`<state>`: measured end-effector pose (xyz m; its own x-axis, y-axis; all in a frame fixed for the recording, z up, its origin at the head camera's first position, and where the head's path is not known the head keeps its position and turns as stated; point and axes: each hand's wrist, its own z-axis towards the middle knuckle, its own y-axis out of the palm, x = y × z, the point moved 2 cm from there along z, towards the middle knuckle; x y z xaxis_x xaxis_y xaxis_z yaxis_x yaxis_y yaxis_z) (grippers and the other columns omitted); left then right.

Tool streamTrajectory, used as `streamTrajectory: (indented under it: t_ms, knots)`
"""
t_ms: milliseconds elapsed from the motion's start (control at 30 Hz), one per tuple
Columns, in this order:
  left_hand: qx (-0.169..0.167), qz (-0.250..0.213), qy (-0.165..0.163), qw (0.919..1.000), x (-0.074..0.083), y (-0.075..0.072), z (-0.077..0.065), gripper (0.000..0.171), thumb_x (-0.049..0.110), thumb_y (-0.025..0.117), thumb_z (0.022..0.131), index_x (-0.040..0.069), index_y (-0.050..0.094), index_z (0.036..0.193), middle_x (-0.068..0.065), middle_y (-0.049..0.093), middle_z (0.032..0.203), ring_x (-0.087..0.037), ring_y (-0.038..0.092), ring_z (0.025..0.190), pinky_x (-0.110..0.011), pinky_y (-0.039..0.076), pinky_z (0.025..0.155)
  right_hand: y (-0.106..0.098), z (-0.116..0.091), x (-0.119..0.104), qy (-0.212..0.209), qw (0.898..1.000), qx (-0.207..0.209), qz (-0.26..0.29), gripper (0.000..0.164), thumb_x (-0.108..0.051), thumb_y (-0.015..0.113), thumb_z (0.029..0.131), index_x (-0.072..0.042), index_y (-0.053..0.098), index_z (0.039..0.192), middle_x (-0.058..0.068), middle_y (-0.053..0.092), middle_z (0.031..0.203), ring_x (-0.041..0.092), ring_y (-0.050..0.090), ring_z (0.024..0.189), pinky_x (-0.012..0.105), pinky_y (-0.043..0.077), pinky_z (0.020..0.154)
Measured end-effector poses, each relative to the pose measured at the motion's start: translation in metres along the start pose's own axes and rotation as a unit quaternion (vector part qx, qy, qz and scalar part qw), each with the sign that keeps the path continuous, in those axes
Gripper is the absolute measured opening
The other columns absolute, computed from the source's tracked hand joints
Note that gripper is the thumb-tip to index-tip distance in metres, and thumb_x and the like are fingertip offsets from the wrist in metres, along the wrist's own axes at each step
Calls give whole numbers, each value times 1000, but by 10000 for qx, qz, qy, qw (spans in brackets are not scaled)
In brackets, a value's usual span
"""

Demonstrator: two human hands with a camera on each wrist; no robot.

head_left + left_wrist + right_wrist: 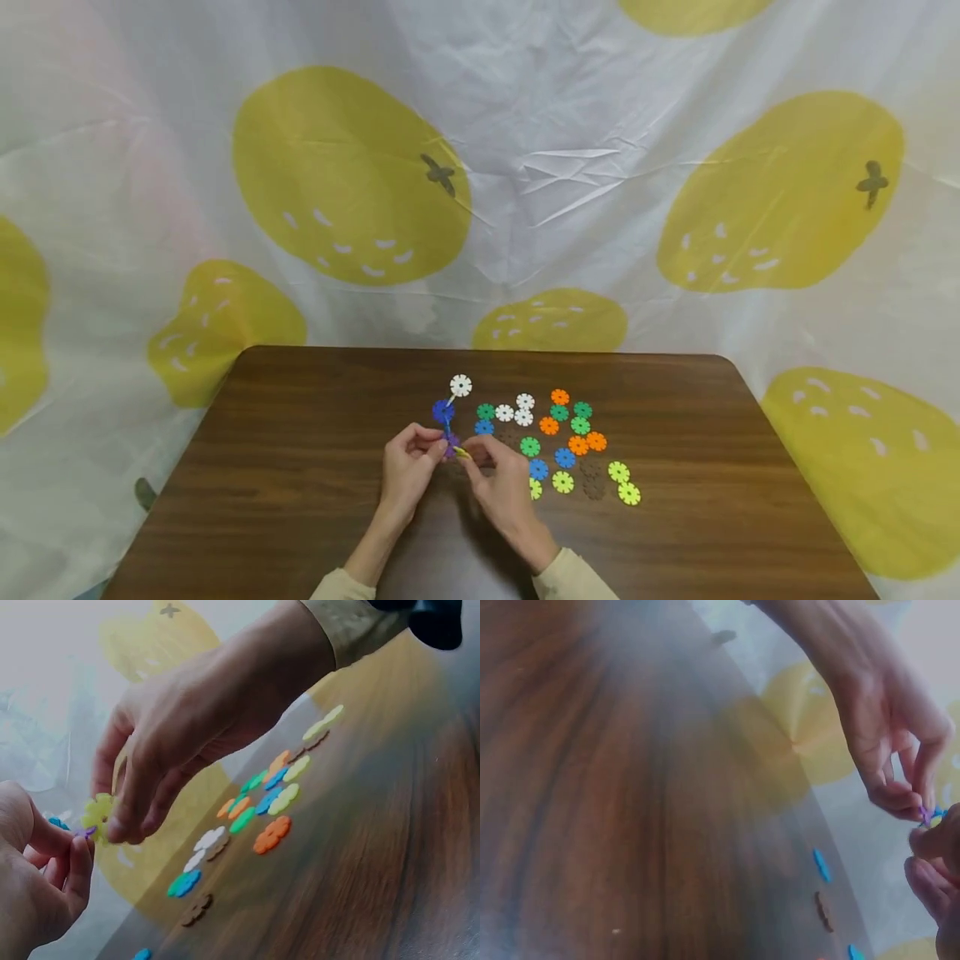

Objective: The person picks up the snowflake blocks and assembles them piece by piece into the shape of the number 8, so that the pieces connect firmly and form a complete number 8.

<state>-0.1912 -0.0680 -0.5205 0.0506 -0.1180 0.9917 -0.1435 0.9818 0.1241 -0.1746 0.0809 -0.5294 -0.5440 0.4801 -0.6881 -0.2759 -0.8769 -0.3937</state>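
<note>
Over the table, my left hand (408, 471) pinches the purple notched disc (451, 446) at the near end of a small joined chain. Beyond it in the chain are a light blue disc (447, 428) seen edge-on, a dark blue disc (443, 411) and, at the far end, a white disc (461, 386). My right hand (504, 487) pinches a yellow disc between thumb and fingers. In the left wrist view the yellow disc (98, 813) meets the edge of the purple one. Fingers of both hands cover part of these two discs.
Several loose notched discs lie right of the hands: an orange disc (549, 426), a green disc (530, 447), a blue disc (565, 457), a yellow disc (629, 494), white ones and brown ones. Behind the brown wooden table (315, 392) hangs a fruit-patterned cloth (525, 233).
</note>
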Motion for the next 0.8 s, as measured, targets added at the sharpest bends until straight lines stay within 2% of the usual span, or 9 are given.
streamTrajectory:
  t_ms: [100, 200, 300, 400, 600, 800]
  knots:
    - [63, 50, 71, 9999, 3, -3, 3, 16, -12, 70, 84, -18, 64, 97, -19, 71, 81, -6, 63, 61, -23, 58, 63, 2, 0, 6, 402, 9986, -326, -107, 33, 4, 87, 72, 0, 70, 101, 11, 74, 87, 21, 73, 74, 26, 61, 69]
    - [210, -92, 45, 9997, 3, -9, 7, 16, -13, 69, 84, -19, 63, 97, -16, 70, 79, -7, 63, 60, -23, 58, 63, 6, -2, 15, 681, 9931, -742, -596, 40, 0, 89, 71, 2, 68, 105, 13, 71, 90, 24, 69, 78, 30, 59, 71]
    - [269, -202, 36, 9994, 3, -14, 8, 16, -13, 68, 85, -19, 61, 98, -10, 68, 77, -8, 63, 60, -23, 58, 63, 12, -4, 22, 832, 9819, -1197, -1206, 39, -7, 88, 74, 2, 70, 108, 12, 64, 93, 23, 62, 83, 33, 55, 75]
    - [159, -272, -1, 9995, 4, -13, 9, 19, -13, 66, 86, -20, 59, 102, -5, 67, 77, -7, 64, 62, -22, 58, 64, 14, -4, 28, 930, 9737, -1416, -1525, 35, -11, 87, 76, -1, 72, 106, 9, 58, 95, 22, 57, 87, 37, 51, 78]
    - [-44, -304, 69, 9995, 4, -11, 9, 21, -14, 64, 88, -21, 56, 106, -5, 68, 83, -6, 64, 67, -19, 56, 66, 10, -3, 30, 1208, 9668, -1682, -1498, 27, -12, 89, 74, -6, 69, 92, 8, 54, 95, 24, 53, 90, 40, 48, 79]
    - [-186, -62, 168, 9997, 3, -13, 11, 19, -11, 64, 91, -18, 58, 108, -10, 69, 89, -5, 64, 70, -18, 55, 67, 5, -1, 30, 1205, 9646, -2032, -1173, 30, -11, 91, 71, -10, 65, 87, 2, 63, 81, 12, 56, 72, 25, 47, 65]
